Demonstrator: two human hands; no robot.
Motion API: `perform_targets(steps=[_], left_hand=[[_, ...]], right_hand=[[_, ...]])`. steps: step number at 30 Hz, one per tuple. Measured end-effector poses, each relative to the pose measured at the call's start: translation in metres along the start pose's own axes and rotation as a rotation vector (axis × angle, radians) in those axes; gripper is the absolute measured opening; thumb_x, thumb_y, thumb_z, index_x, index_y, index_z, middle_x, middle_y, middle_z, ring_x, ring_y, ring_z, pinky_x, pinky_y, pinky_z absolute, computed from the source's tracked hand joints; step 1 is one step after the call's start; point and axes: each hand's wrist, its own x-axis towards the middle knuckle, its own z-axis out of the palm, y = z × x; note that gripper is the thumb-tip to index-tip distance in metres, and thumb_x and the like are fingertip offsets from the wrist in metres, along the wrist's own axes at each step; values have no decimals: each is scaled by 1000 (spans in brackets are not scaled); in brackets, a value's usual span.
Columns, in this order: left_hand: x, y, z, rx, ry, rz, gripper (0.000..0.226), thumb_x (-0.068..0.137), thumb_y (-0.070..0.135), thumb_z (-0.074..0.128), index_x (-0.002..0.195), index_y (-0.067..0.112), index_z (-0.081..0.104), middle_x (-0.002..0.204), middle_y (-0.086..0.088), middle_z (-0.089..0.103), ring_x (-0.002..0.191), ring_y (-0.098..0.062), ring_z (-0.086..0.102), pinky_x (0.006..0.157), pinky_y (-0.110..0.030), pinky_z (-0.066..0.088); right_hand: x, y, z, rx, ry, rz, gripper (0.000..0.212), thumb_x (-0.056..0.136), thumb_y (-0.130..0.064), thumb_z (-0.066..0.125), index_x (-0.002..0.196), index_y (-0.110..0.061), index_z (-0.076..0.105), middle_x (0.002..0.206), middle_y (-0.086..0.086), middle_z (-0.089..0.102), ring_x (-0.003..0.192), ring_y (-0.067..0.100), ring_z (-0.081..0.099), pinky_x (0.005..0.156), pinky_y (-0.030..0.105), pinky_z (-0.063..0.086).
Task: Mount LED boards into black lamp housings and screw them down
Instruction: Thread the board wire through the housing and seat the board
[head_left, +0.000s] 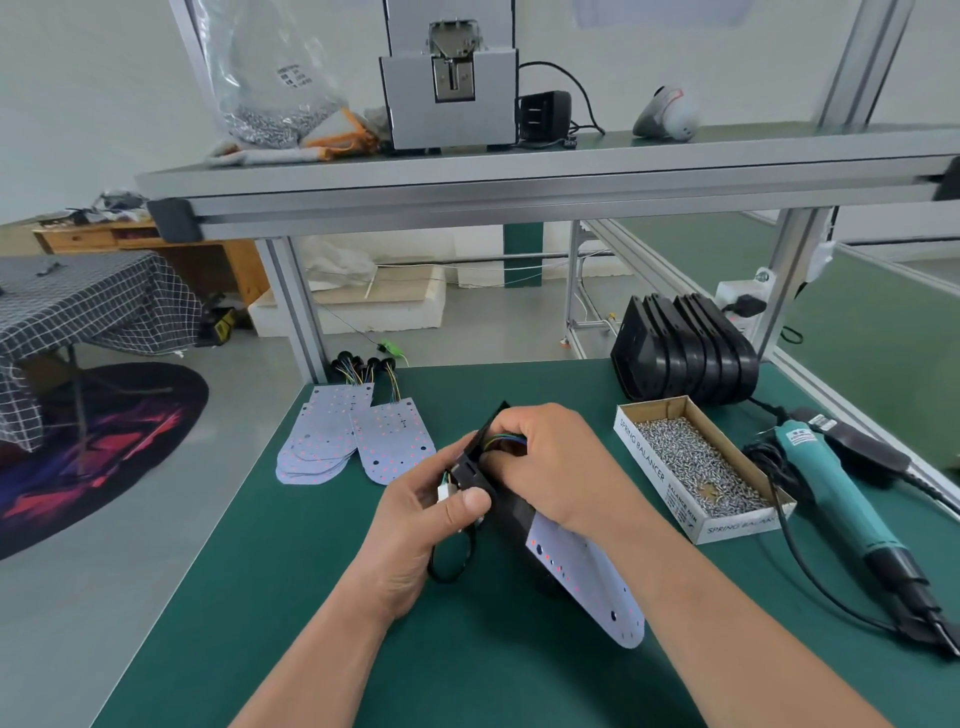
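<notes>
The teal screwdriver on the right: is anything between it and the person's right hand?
Yes. The open cardboard box of screws lies between the right hand and the teal screwdriver; the hand would probably reach over it.

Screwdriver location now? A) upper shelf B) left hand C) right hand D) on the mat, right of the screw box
D: the teal screwdriver lies on the green mat right of the screw box; the left hand and right hand both grip the black housing.

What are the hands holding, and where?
A black lamp housing with an LED board: left hand pinches its left edge, right hand grips its far end.
</notes>
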Motion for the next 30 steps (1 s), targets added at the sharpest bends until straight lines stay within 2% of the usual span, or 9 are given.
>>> perform_targets(steps=[3, 5, 9, 11, 14, 19, 24, 27, 30], left_hand=[[0, 2, 2, 52, 1, 32, 83, 70, 31, 90, 147, 18, 63, 142, -6, 70, 138, -26, 62, 111, -39, 53], [0, 5, 3, 67, -9, 51, 81, 69, 29, 89, 146, 21, 63, 140, -2, 71, 134, -19, 65, 103, -27, 54], [0, 7, 3, 72, -4, 77, 82, 69, 27, 90, 146, 17, 63, 137, -6, 73, 131, -25, 67, 104, -29, 55], [0, 7, 3, 88, 8, 88, 81, 68, 28, 90, 144, 17, 64, 136, -6, 74, 130, -23, 68, 103, -27, 55], [-1, 7, 3, 116, 21, 104, 76, 69, 29, 90, 141, 20, 66, 133, -3, 75, 127, -18, 69, 100, -24, 55], [1, 5, 0, 139, 32, 105, 83, 71, 37, 90, 147, 17, 62, 135, -5, 74, 131, -23, 67, 111, -34, 53], [1, 3, 3, 162, -3, 119, 79, 73, 35, 91, 146, 24, 62, 138, 1, 73, 132, -16, 66, 101, -22, 53], [0, 4, 4, 158, -18, 115, 86, 69, 45, 97, 146, 28, 63, 141, 2, 71, 135, -16, 64, 105, -22, 52], [0, 5, 3, 190, -18, 140, 80, 69, 53, 97, 142, 39, 67, 142, 4, 70, 136, -14, 63, 106, -21, 50]], right_hand=[[-2, 0, 0, 59, 80, 39, 7, 84, -20, 75, 86, -27, 72, 78, -13, 72, 73, 4, 66, 62, 16, 47], [-3, 0, 0, 114, 108, 65, 9, 83, -19, 78, 86, -26, 72, 78, -12, 73, 73, 5, 67, 62, 17, 48], [-3, -1, -2, 163, 51, 72, 8, 88, -22, 80, 85, -20, 72, 76, -2, 73, 72, 18, 67, 68, 36, 53], [-1, -1, -5, 140, 3, 58, 8, 90, -25, 79, 87, -20, 75, 77, 0, 73, 71, 18, 66, 67, 36, 53], [-2, -1, -6, 110, -50, 9, 2, 93, -28, 76, 92, -26, 78, 79, -10, 75, 69, 3, 65, 65, 23, 51], [-5, 5, -10, 100, -116, -34, 17, 96, -19, 64, 105, -29, 75, 93, -7, 79, 91, 12, 74, 85, 37, 57], [-6, 12, -9, 203, 11, -7, 14, 91, -14, 75, 90, -28, 73, 79, -7, 76, 69, 7, 71, 66, 17, 51], [-5, 11, -3, 254, -3, 3, 10, 90, -15, 76, 88, -25, 75, 78, -3, 77, 67, 8, 69, 65, 26, 53], [-4, 11, 0, 285, -5, 7, 11, 91, -15, 76, 85, -24, 77, 77, -3, 77, 65, 6, 66, 63, 24, 50]])
